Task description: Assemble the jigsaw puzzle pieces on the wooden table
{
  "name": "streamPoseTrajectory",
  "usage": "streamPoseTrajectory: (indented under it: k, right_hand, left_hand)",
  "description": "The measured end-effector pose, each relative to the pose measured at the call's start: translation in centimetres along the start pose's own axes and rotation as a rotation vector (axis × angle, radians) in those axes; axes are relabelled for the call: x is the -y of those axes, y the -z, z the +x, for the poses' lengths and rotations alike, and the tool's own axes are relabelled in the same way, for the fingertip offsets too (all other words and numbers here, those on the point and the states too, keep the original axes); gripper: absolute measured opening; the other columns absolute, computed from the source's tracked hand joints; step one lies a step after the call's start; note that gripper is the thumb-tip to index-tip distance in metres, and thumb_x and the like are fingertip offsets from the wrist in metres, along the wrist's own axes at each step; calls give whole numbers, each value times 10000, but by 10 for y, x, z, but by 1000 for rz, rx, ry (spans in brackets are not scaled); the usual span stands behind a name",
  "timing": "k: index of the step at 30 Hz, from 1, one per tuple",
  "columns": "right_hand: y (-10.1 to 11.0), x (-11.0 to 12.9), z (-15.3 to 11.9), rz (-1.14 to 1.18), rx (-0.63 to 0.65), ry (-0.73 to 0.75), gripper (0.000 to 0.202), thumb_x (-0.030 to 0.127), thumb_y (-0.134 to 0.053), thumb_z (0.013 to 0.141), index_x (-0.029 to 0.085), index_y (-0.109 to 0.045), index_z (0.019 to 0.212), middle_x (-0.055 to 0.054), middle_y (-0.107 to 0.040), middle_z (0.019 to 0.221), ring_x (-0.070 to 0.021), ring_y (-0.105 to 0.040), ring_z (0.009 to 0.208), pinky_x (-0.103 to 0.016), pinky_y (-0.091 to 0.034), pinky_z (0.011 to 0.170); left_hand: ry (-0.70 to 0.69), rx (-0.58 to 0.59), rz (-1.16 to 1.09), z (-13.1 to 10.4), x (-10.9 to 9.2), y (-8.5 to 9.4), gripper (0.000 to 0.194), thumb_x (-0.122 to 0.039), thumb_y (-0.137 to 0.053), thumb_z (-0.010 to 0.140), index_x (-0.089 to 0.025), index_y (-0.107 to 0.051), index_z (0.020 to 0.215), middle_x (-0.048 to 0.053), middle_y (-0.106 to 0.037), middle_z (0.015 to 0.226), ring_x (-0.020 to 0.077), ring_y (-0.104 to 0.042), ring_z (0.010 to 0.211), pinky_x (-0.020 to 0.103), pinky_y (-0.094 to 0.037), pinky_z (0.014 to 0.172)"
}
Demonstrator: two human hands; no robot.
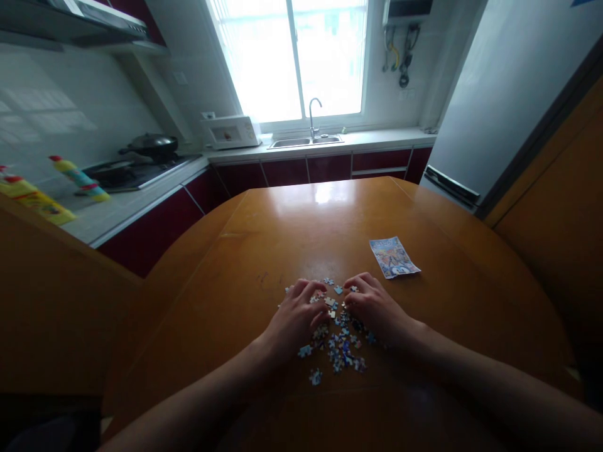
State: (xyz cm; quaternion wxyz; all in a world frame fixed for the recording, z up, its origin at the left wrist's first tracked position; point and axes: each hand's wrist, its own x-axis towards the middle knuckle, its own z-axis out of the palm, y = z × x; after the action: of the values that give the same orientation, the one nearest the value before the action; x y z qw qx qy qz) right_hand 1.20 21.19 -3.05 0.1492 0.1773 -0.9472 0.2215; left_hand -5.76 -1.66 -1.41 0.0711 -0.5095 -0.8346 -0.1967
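A loose pile of small jigsaw puzzle pieces (345,351) lies near the front of the wooden table, mostly blue, white and dark. My left hand (296,314) rests over the pile's left side, its curved fingers apart and touching or just above the pieces. On the opposite side, my right hand (374,309) has its bent fingers spread low over more pieces. Between the two hands, several pieces lie flat, some with their pale backs up. Pieces under both palms are hidden. Behind my right hand lies a colourful printed picture sheet (394,257).
The round wooden table (301,232) fills the foreground. Beyond it stand a counter with a sink (306,142), a white microwave (230,132) and a stove with a dark pan (153,145). Yellow bottles (35,199) stand at left, a fridge (509,94) at right.
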Motion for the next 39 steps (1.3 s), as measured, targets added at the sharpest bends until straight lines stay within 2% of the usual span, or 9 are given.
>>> streamPoseTrajectory:
  k: [4,8,11,14,18,26,32,36,39]
  right_hand:
    - [-2,-1,3,78,-59,-36,172,166,-585,962,185,-716,853,-105,-678,1109,-254,-538,1079,-425,-516,940]
    - [-6,0,7,138,-87,-69,124,141,-611,931,184,-710,869,-97,-672,1058,-251,-531,1050,-422,-512,935]
    - [-7,0,9,139,-130,-90,101,143,-628,918,185,-719,918,-98,-667,1052,-256,-525,1043,-423,-508,921]
    - [-5,-2,9,136,-135,-92,149,121,-599,926,185,-733,932,-103,-667,1065,-256,-522,1047,-421,-509,915]
    - [1,-7,4,110,-101,-87,199,73,-601,895,198,-755,906,-102,-664,1109,-260,-515,1087,-434,-504,938]
    - [11,-14,-1,164,-141,-149,165,110,-603,911,194,-744,903,-96,-665,1080,-246,-527,1070,-410,-496,941]
    - [17,-16,-4,199,-133,-150,186,124,-575,933,189,-749,915,-96,-676,1052,-236,-543,1037,-398,-496,922]
    - [24,-25,-6,189,-146,-166,219,106,-570,925,198,-768,911,-92,-682,1042,-238,-551,1025,-418,-484,946]
    - [39,-32,-9,181,-78,-154,245,84,-575,908,207,-787,907,-85,-684,1007,-230,-569,998,-409,-479,942]
  left_hand:
    - [-6,19,-52,1,1,1,86,-229,-648,950,-234,-716,897,43,-568,1292,257,-454,1175,474,-486,1013]
    - [126,41,-114,5,5,1,37,-236,-724,886,-212,-695,884,61,-527,1288,268,-452,1168,482,-482,1019]
    - [176,5,-100,11,11,2,111,-236,-742,873,-227,-715,981,69,-539,1226,260,-472,1121,478,-491,1003]
    - [96,-6,-61,19,17,1,173,-244,-727,895,-300,-747,1057,55,-555,1206,245,-478,1104,461,-494,996]
    - [-34,30,-28,29,26,-1,77,-252,-715,907,-295,-779,893,41,-587,1181,230,-487,1075,409,-509,951]
    - [-69,-26,53,30,31,1,94,-216,-733,889,-281,-782,842,33,-645,1087,214,-514,992,358,-512,867]
    - [-89,37,43,25,21,7,261,-168,-658,935,-338,-745,1113,38,-633,1127,215,-507,994,360,-512,880]
    - [-57,14,46,12,28,10,362,-102,-636,924,-356,-723,1167,44,-623,1117,216,-506,983,362,-525,865]
    - [-47,19,64,0,35,12,429,-61,-623,903,-345,-703,1215,53,-613,1174,226,-505,1022,387,-531,899]
